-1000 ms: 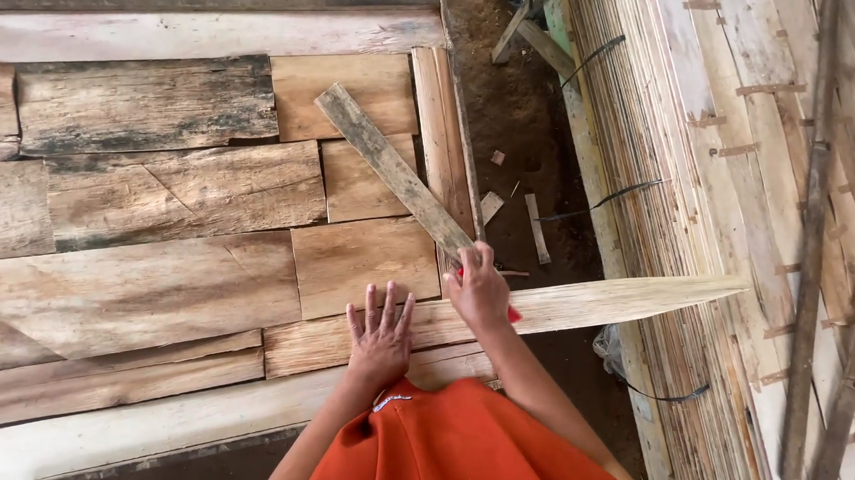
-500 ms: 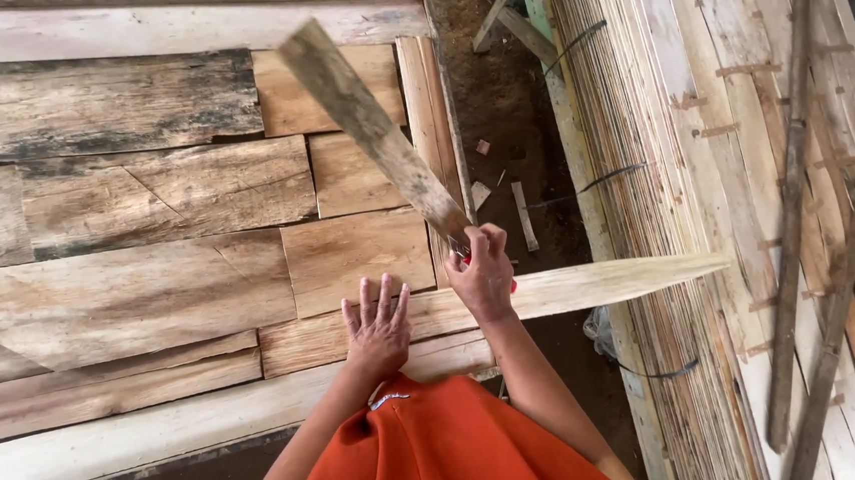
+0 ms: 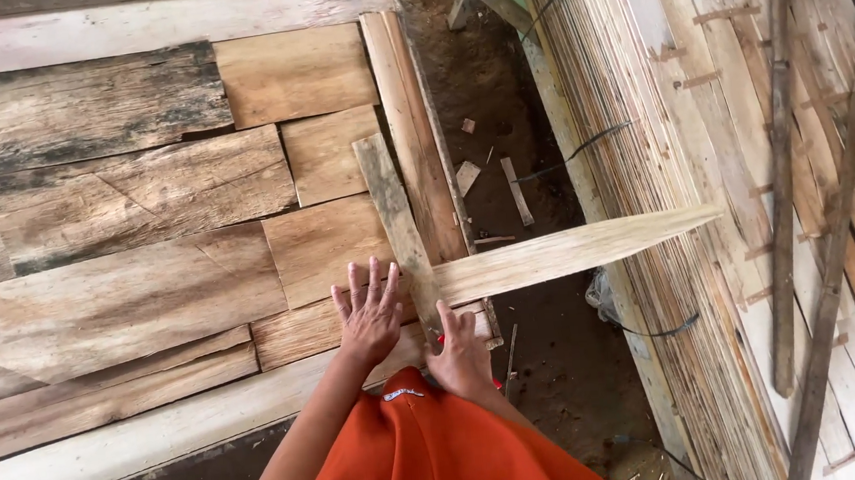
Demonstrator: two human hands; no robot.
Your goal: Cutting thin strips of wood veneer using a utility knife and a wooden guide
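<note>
Stick (image 3: pixel 396 217), gripped by right hand (image 3: pixel 461 358), points away up-left over pale strip (image 3: pixel 569 250).

The right hand (image 3: pixel 461 360) covers the lower end of the wooden slat (image 3: pixel 398 222); a red object (image 3: pixel 441 338) beneath that hand is mostly concealed; the weathered planks (image 3: pixel 93 193) are cut off at the left edge; the bundled strips (image 3: pixel 632 155) at the top.

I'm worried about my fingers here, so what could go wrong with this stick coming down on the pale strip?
The left hand lies flat beside the grey stick that the right hand holds, so a strike could catch its spread fingers. The pale strip overhangs the boards above bare dirt and might flip or split. Rough wood could also give splinters.
</note>
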